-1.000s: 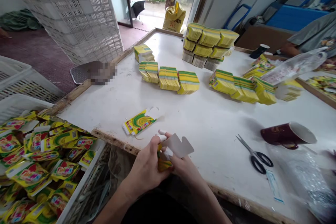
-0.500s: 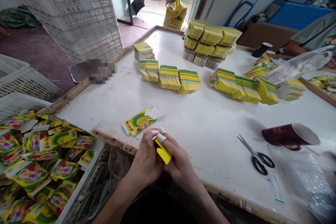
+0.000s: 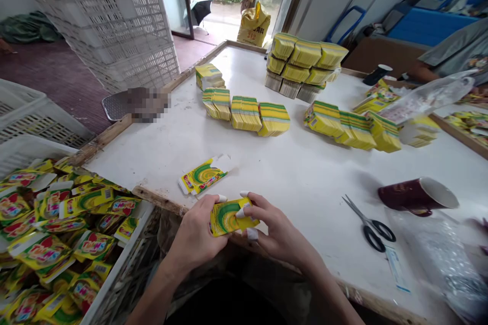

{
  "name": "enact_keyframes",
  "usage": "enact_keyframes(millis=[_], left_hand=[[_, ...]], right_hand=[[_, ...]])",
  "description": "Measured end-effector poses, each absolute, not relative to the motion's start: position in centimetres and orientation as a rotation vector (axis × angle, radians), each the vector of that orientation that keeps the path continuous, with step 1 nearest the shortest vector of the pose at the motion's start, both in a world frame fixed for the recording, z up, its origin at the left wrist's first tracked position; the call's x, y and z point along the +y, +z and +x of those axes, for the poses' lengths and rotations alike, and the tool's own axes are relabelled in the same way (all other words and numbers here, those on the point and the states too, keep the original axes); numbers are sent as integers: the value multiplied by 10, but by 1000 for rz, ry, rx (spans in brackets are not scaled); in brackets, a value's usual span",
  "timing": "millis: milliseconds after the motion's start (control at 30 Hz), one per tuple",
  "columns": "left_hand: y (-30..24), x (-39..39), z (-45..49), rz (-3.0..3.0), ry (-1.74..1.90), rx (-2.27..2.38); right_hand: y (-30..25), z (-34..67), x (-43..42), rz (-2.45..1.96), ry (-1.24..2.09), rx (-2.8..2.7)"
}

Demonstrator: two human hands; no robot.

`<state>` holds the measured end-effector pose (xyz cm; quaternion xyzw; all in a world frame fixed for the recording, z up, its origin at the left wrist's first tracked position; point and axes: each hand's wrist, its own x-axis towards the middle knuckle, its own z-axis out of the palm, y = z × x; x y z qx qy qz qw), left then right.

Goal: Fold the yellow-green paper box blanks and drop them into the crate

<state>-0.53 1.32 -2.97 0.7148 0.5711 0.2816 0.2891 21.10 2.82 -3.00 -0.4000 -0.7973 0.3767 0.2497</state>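
Note:
Between my hands, at the table's near edge, is a small yellow and green printed carton [image 3: 226,218]. My left hand [image 3: 200,233] grips its left end, with a white cover on a fingertip. My right hand [image 3: 269,223] has its fingers, also tipped with white covers, over the carton's right end. Just beyond them a flattened carton [image 3: 204,175] of the same print lies on the white table [image 3: 290,177], its flaps spread.
At left stands a white crate [image 3: 125,249] full of printed cartons. Bundled yellow card stacks [image 3: 246,114] stand in rows, more piled [image 3: 297,63] behind. Scissors [image 3: 371,228], a dark mug [image 3: 415,195] and clear plastic packaging [image 3: 438,254] lie right. A person's arm [image 3: 430,71] shows at far right.
The carton has turned from end-on to showing its broad printed face. My hands have moved apart to its two ends, the right one shifting outward.

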Motion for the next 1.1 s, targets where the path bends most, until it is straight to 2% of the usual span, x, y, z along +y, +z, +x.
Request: enact_keyframes(millis=[167,300,400,533,800,1100], left_hand=[[-35,14,-1,1747,965,1532],[-40,16,-20,1003,1731,1373],[-35,20,-49,518,2106,1253],[-29,23,-67,105,2043,1170],[-44,28,-46,197,1851,1214],[-51,22,-11,238,1751,1113]], right_hand=[[-37,184,28,-1143,1089,-1909],[-36,178,46,-1031,1217,-1902],[-36,177,76,-1175,973,-2124],[-46,157,118,-1241,859,-2238],[-74,123,138,-1260,798,-2324],[-56,151,112,-1244,1104,-1891]])
